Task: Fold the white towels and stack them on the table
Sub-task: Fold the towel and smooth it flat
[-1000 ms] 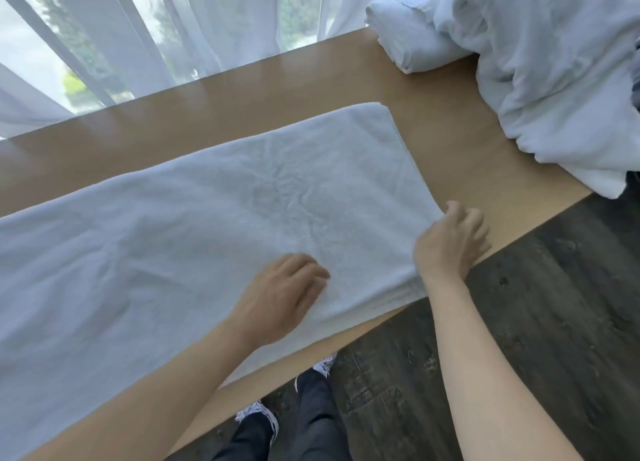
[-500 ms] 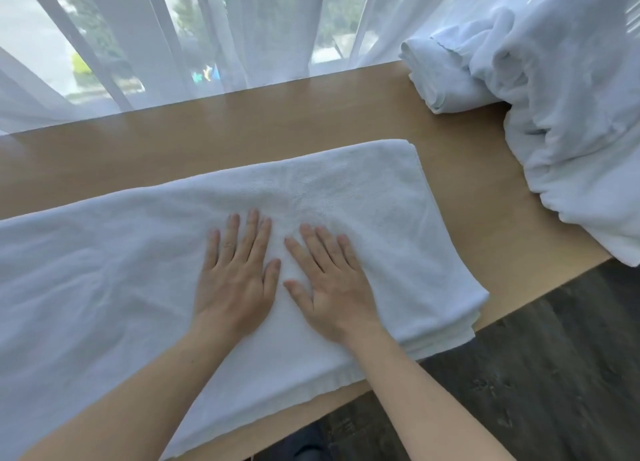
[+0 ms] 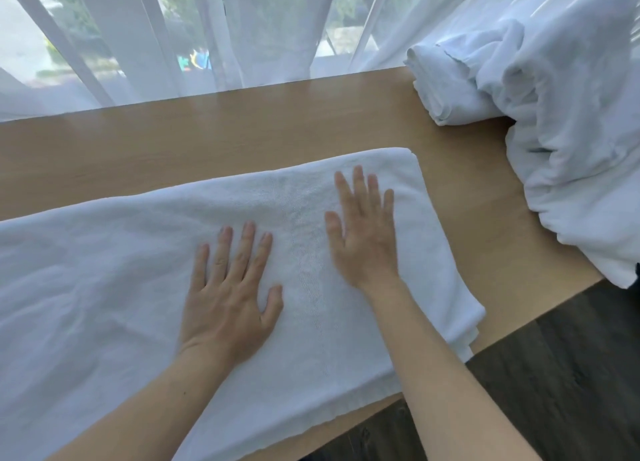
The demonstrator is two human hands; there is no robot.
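Both hands lie palm-down on the folded white towel (image 3: pixel 138 287) spread across the tabletop (image 3: pixel 207 131). The left hand (image 3: pixel 228 287) and right hand (image 3: pixel 363 232) press with fingers straight and spread, gripping nothing, forearms reaching forward.

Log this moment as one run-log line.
phase: smoothing | left hand: flat on folded towel | right hand: flat on it | unfolded pile: waiting, table right end
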